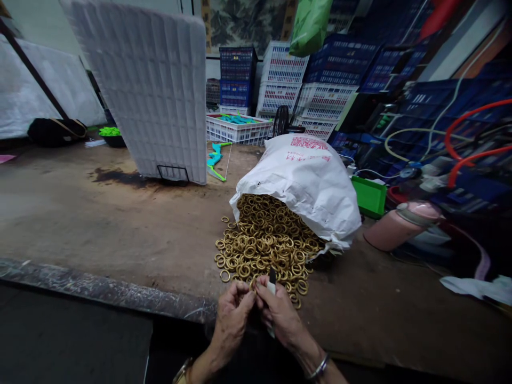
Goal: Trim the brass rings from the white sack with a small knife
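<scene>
My left hand [233,314] and my right hand [281,313] meet at the table's front edge. Between their fingertips is a small brass-coloured ring [253,282], pinched by the left thumb and forefinger and touched by the right. A knife [271,288] with a pale handle and a dark blade pointing up lies in my right hand, its handle partly hidden by the fingers. Just beyond my hands spreads a heap of similar rings [264,248]. They spill from the mouth of a white woven sack [316,186] lying on its side, red print on top.
A tall white padded panel [148,90] stands on the table [100,224] at left. Behind it are a blue-green toy bow [215,160] and stacked crates [282,69]. At right are a green tray [368,196], a pink bottle [402,225] and orange hoses [452,138].
</scene>
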`<state>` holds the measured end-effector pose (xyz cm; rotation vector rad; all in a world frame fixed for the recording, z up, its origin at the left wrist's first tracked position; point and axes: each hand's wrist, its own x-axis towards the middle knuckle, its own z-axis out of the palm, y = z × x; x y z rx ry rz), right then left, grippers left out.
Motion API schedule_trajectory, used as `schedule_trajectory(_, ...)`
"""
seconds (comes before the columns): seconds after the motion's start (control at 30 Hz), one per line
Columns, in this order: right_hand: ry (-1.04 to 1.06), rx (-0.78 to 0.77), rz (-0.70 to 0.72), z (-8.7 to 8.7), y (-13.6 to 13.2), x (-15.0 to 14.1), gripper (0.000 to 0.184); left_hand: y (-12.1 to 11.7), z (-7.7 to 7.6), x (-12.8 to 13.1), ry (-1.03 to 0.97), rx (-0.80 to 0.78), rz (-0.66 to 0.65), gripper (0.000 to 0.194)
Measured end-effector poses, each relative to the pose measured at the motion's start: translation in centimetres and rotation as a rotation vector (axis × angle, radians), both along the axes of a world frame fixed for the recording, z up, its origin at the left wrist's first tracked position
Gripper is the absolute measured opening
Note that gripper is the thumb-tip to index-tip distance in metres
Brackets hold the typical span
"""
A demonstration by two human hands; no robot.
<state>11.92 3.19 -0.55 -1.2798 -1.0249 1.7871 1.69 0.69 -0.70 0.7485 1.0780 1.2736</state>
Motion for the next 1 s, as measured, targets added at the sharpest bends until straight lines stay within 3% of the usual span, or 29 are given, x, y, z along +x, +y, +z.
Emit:
schedule_trajectory(0.17,-0.236,0.239,0.049,-0.8,0.6,0.8,0.031,-0.1,-0.5,-0.7,0.214,0.078,0.039,0.020)
schedule_trajectory(0.3,-0.400,0.404,0.107,-0.2,0.8,1.2,0.031,-0.4,-0.9,-1.4,0.519,0.222,0.016,0.014)
schedule_trajectory(0.4,-0.496,0.489,0.161,0.3,0.7,0.9,0.032,-0.4,-0.8,-1.5,0.600,0.286,-0.004,0.013)
schedule_trajectory(0.5,-0.499,0.454,0.150,0.3,0.7,0.7,0.032,-0.4,-0.5,-1.5,0.488,0.244,-0.047,0.015)
schedule_trajectory(0.77,-0.455,0.390,0.113,0.2,0.8,0.7,0.031,-0.5,0.6,-1.5,-0.004,-0.087,-0.207,0.022)
schedule_trajectory(0.9,-0.384,0.357,0.110,-0.2,0.8,0.7,0.031,-0.5,0.5,-1.5,-0.123,-0.112,-0.254,0.022)
schedule_trajectory(1.0,-0.351,0.339,0.110,-0.7,0.8,0.9,0.031,-0.5,0.1,-1.5,-0.102,-0.079,-0.247,0.024)
